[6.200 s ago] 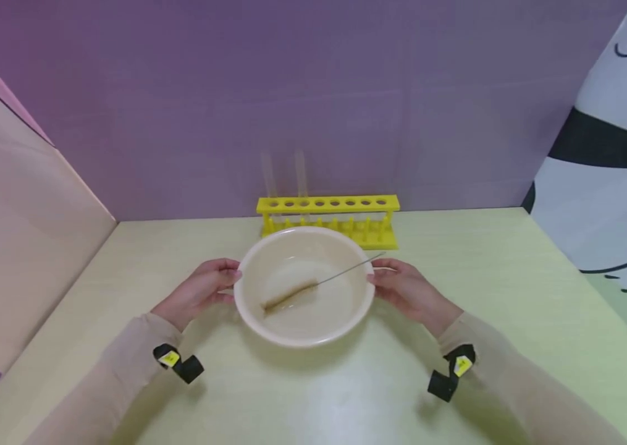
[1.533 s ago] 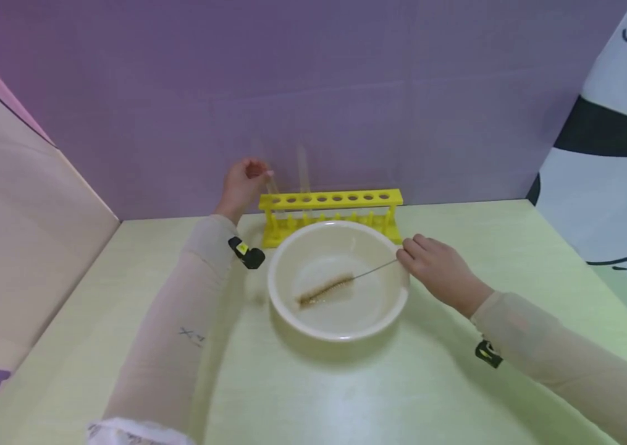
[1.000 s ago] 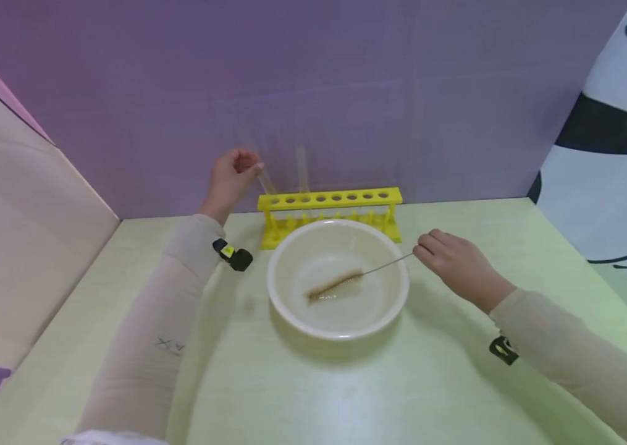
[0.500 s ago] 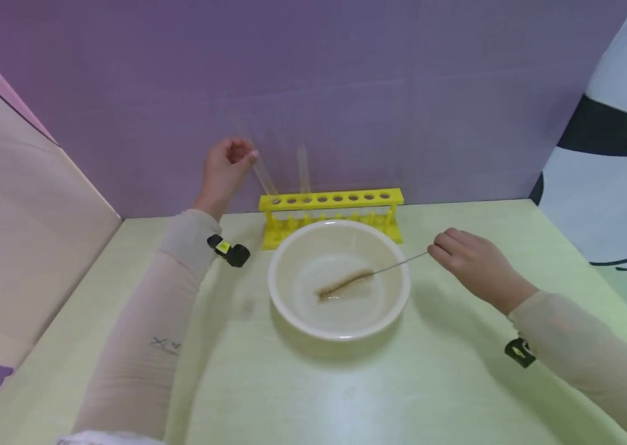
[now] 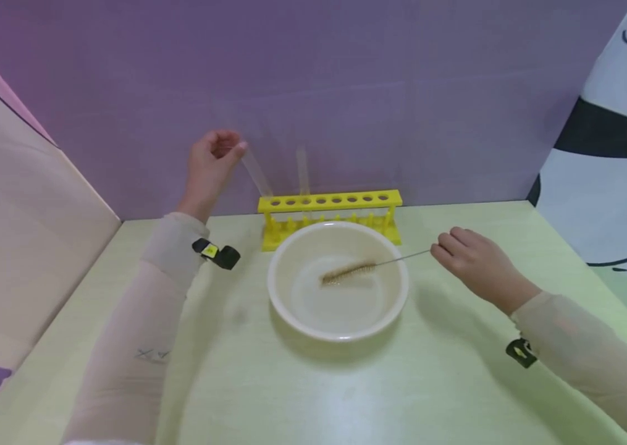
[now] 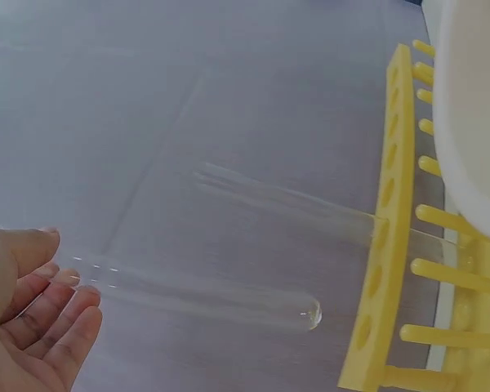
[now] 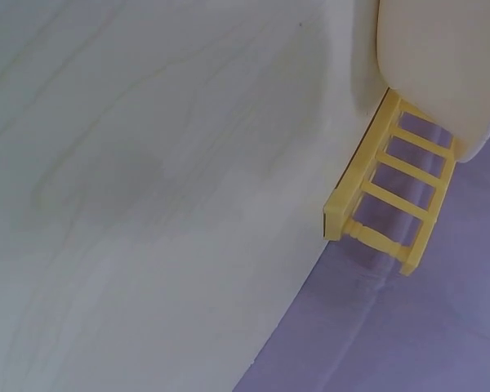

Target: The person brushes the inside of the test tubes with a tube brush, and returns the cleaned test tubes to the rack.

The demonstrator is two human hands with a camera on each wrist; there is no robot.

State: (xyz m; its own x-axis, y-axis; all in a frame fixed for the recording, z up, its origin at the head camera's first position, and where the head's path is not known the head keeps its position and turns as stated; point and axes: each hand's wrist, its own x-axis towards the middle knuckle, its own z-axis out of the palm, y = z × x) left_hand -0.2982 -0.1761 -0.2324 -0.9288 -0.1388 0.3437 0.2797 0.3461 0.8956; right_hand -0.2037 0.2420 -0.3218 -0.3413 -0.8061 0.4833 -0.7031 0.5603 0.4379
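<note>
Cream cloth (image 5: 24, 204) at far left, beside a purple backdrop (image 5: 402, 93) and a pale, wood-grained table (image 5: 346, 395). Next, pinched in the left hand (image 5: 210, 170), a clear test tube (image 6: 196, 298), tilted, with rounded end just clear of the yellow rack (image 5: 328, 201). Standing in the rack, a second tube (image 5: 303, 170). In front, a whitish bowl (image 5: 341, 337); with bristles over the bowl's floor, a brush (image 5: 346, 272), gripped by the wire handle in the right hand (image 5: 480, 266). At far right, printed fabric (image 5: 619, 198), black and white.
</note>
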